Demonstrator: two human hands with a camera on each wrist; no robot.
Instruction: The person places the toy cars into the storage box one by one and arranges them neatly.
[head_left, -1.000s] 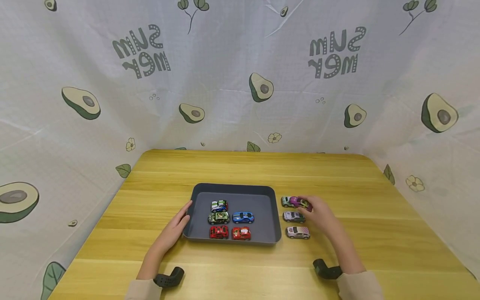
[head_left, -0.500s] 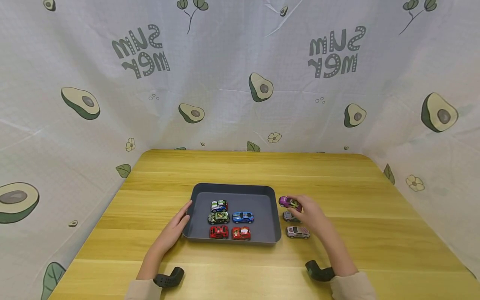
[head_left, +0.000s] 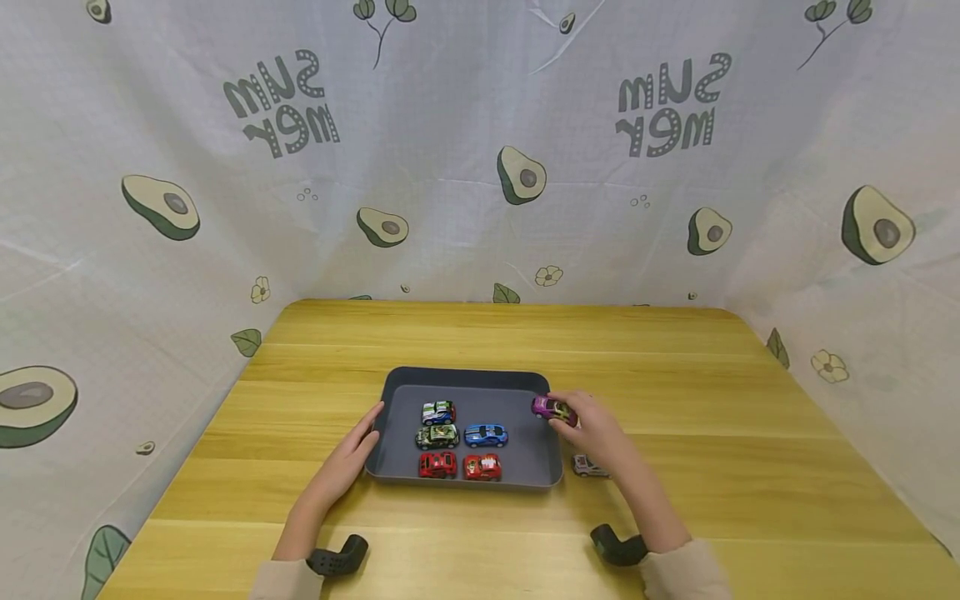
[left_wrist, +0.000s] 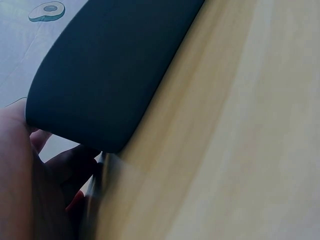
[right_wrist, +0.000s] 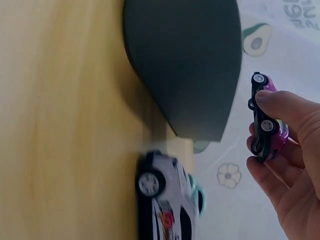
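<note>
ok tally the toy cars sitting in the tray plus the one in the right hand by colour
Red cars: 2
Blue car: 1
Green camouflage car: 1
White, green and blue car: 1
Purple car, in the right hand: 1
Total: 6

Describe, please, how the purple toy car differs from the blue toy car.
The purple toy car is held up in the right grip; the blue toy car rests inside the tray, untouched. The purple toy car has yellow-green markings; the blue toy car has pale stripes. Both are wheeled toys.
</note>
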